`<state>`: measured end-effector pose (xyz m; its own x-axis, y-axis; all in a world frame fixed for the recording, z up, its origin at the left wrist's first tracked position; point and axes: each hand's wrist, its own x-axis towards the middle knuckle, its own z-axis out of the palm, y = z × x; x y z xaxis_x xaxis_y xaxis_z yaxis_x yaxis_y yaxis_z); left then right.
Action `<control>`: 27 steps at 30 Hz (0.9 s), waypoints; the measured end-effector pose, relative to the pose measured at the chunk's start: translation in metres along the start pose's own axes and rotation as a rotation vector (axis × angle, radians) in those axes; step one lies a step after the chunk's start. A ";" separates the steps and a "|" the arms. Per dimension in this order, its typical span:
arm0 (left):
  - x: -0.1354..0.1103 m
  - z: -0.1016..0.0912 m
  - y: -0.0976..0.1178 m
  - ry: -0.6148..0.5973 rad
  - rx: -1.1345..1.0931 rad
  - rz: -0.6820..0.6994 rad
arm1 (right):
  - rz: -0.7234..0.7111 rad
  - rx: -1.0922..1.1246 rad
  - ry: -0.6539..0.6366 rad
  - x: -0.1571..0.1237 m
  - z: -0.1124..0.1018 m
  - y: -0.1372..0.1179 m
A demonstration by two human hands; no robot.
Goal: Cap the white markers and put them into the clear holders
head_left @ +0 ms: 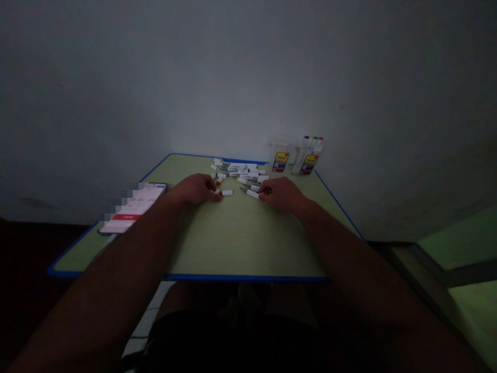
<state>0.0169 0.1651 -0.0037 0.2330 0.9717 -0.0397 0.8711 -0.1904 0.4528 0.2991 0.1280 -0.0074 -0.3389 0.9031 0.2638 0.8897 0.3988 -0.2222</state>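
Both my hands rest on a green table [233, 243] with a blue edge. My left hand [196, 188] is curled, its fingertips pinching a short white marker [225, 192] with a red end. My right hand [281, 194] is curled too, fingers closed on the end of a grey-and-white marker [250, 193] that lies on the table. Just beyond both hands lies a loose pile of several white markers [243, 171].
A phone [132, 208] with a lit screen lies at the table's left edge. Two clear marker packs [297, 155] stand at the far right corner against the grey wall. Another green surface [469, 280] shows at lower right.
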 end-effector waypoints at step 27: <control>0.001 -0.003 0.012 0.254 -0.933 -0.174 | 0.018 0.052 -0.121 -0.003 -0.001 -0.005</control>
<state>0.0261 0.1645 0.0041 -0.0615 0.9977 -0.0288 0.1676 0.0388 0.9851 0.2958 0.1229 -0.0063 -0.3598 0.9217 0.1450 0.8802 0.3868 -0.2750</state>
